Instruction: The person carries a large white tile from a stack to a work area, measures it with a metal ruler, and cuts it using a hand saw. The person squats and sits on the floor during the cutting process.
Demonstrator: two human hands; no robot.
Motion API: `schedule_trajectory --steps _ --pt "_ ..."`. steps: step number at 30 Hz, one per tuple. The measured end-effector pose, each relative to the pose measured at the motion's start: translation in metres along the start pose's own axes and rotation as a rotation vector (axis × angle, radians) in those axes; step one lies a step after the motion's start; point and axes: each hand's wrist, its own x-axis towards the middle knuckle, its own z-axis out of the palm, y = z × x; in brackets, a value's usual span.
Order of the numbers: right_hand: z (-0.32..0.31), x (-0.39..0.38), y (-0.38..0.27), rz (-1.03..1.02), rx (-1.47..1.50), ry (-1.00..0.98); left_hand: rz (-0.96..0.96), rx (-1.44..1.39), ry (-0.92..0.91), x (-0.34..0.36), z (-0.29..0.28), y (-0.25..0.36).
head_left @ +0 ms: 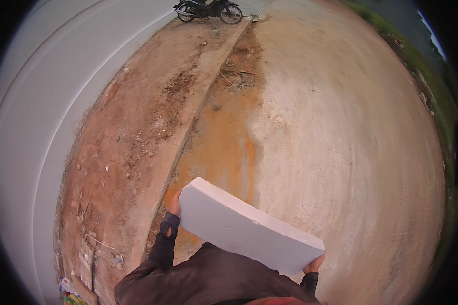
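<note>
A rectangular white foam slab (247,223) with slightly chipped edges is held level across the front of my body at the bottom centre of the head view. My left hand (174,202) is closed on its left end, mostly hidden by it. The fingers of my right hand (314,264) grip the lower right corner. Both forearms are in dark sleeves, and my dark top shows below the slab.
A motorbike (211,11) stands at the top, beside a low concrete curb (183,147). A reddish dirt strip and white wall (40,101) run along the left. Pale paved ground (351,127) stretches right toward grass. Boards and a colourful sack (74,292) lie at lower left.
</note>
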Motion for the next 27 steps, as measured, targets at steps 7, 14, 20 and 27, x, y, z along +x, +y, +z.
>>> schedule_trajectory --steps 7,14,20,27 --pt "0.14 0.26 -0.086 0.104 -0.056 -0.048 -0.002 -0.089 0.063 0.174 0.128 0.053" --pt "0.319 0.496 -0.194 0.003 -0.056 -0.042 0.019 -0.125 0.018 0.448 0.306 0.148" --pt "0.469 0.63 -0.292 -0.063 -0.09 0.028 -0.011 -0.111 -0.046 0.666 0.446 0.264" --pt "0.595 0.885 -0.383 -0.117 0.06 0.041 -0.066 -0.122 -0.121 0.909 0.671 0.337"
